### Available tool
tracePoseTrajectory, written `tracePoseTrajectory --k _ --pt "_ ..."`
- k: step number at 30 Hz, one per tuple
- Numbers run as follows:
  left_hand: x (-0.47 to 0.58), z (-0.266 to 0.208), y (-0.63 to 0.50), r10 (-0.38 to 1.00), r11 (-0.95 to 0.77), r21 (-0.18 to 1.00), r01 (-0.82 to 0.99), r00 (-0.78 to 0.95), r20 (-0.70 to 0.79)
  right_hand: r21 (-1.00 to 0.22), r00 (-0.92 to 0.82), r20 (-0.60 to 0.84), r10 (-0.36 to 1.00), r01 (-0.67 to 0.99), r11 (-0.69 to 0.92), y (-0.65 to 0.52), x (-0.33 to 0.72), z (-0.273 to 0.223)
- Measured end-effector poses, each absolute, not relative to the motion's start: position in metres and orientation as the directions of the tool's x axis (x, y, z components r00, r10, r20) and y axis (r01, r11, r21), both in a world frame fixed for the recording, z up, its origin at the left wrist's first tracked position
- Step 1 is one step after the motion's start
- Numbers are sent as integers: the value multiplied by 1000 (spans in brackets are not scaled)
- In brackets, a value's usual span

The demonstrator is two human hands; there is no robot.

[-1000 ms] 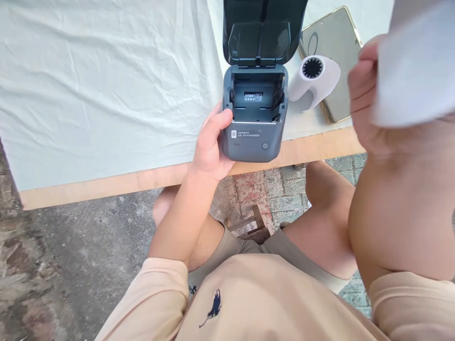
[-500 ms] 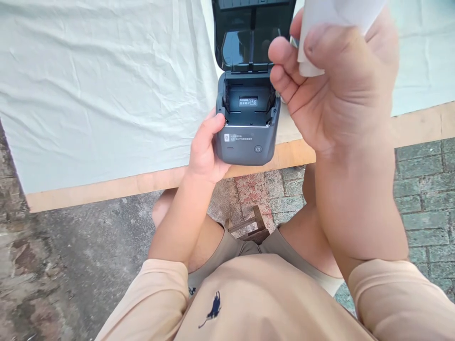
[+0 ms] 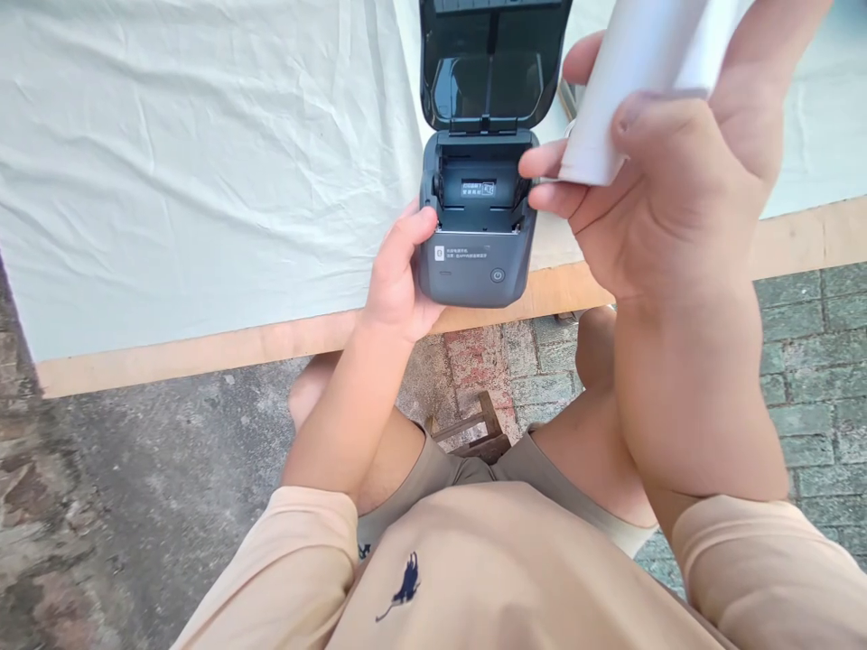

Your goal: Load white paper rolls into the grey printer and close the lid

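A dark grey label printer (image 3: 467, 271) is at the table's front edge, its lid (image 3: 491, 77) swung up and back. Its paper bay lies bare, showing a small white-printed sticker (image 3: 479, 189) inside. My left hand (image 3: 403, 271) grips the printer's left side, thumb on the top edge. To the right and raised above the printer, my right hand (image 3: 670, 181) is closed around a roll of white paper (image 3: 619, 99). The roll is tilted, its top end cut off by the frame's upper edge. Two fingertips of that hand overlap the printer's right rim in view.
A pale cloth (image 3: 203, 181) with creases covers the table, leaving a wooden front edge (image 3: 203, 354) bare. Below it are my knees, a small wooden stool (image 3: 484, 433) and a brick floor (image 3: 813, 361). Part of an object shows behind the right fingers.
My right hand has turned the paper roll and brought it slightly lower and to the right in view. The printer appears shifted a little up and right, still held by my left hand.
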State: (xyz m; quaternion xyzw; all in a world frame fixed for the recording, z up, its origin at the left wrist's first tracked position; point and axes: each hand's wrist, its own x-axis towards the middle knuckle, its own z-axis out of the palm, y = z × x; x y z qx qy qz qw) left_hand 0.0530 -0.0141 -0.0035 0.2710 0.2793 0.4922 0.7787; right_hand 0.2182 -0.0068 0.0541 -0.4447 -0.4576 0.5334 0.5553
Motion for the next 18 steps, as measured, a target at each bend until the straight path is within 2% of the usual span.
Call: tracePoseTrajectory --k 2,8,12,17,18 --pt "53 -4 -14 924 361 715 -599 332 -188 -983 25 2 1000 -181 7 -9 220 54" --pt "53 -6 -14 927 348 738 -578 328 -180 -981 -35 56 998 -188 48 -15 223 54" --pt "53 -7 -14 922 351 742 -571 347 -170 -979 -74 140 987 -157 127 -12 222 55" --pt "52 -9 -13 928 334 754 -565 337 -158 -958 26 273 962 -79 274 -12 221 56" --pt "52 -9 -13 926 335 754 -565 343 -155 -966 31 253 967 -50 255 -13 222 57"
